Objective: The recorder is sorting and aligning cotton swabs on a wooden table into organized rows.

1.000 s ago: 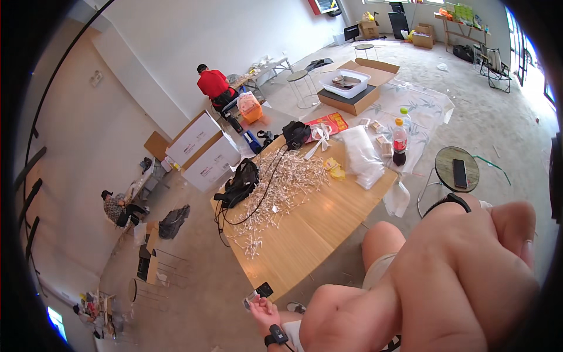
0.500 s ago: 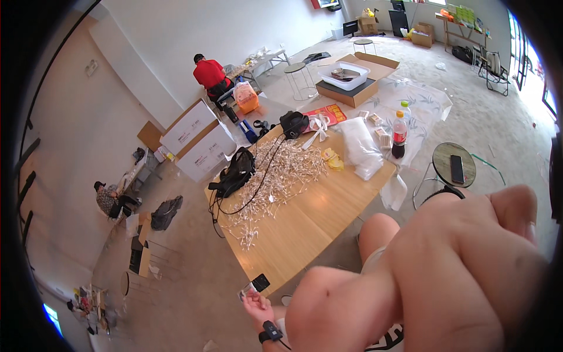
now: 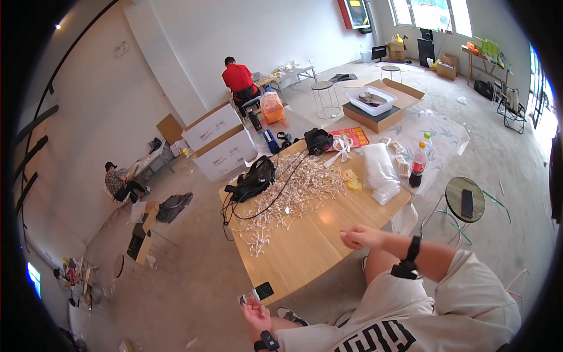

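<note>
My left hand (image 3: 256,315) is at the table's near left corner, its fingers closed on a small clear plastic packet (image 3: 247,298). A black phone-like slab (image 3: 265,290) lies on the corner beside the packet. Above the table's near edge is my right hand (image 3: 360,237), fingers curled together. Anything inside that grip is hidden. Across the wooden table (image 3: 293,258) spreads a big loose heap of cotton swabs (image 3: 299,188). The right hand is nearer the bare wood than the heap.
A black bag (image 3: 253,179) with a cable lies against the heap. Yellow packets (image 3: 351,180), a clear plastic bundle (image 3: 380,173) and a cola bottle (image 3: 417,165) stand or lie to the right. A stool (image 3: 465,199) bears a phone. Two people sit at far tables.
My right arm has swung from close in front of the camera out over the table's near edge. The left hand keeps its place at the corner. The view has shifted.
</note>
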`<state>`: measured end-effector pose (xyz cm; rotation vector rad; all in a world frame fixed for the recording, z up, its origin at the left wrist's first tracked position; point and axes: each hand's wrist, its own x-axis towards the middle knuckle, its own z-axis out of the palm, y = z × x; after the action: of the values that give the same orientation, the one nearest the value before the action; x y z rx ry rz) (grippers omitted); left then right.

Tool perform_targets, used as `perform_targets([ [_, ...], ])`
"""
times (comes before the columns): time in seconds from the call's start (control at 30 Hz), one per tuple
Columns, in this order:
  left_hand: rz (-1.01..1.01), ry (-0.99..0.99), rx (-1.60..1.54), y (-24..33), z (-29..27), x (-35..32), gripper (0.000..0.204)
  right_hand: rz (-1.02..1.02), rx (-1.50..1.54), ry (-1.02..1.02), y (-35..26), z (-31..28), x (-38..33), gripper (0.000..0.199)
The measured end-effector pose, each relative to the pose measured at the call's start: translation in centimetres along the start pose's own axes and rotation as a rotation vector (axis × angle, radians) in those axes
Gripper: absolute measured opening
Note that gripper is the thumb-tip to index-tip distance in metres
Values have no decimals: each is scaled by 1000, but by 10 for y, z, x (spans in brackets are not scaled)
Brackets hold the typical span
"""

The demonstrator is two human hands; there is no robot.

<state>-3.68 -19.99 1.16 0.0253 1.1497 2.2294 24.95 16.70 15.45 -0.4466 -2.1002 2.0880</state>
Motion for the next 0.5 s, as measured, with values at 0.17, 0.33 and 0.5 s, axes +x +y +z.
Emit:
perform_targets([
  [0.17,-24,35,18,-1,2,1,42,179,198,506,129,-20,-7,46],
  [0.33,-22,15,53,-4,-4,8,42,-30,778,488,141,-27,-16,44],
  [0.5,-35,28,21,-10,-14,21,43,35,822,448,144,-31,-13,42],
])
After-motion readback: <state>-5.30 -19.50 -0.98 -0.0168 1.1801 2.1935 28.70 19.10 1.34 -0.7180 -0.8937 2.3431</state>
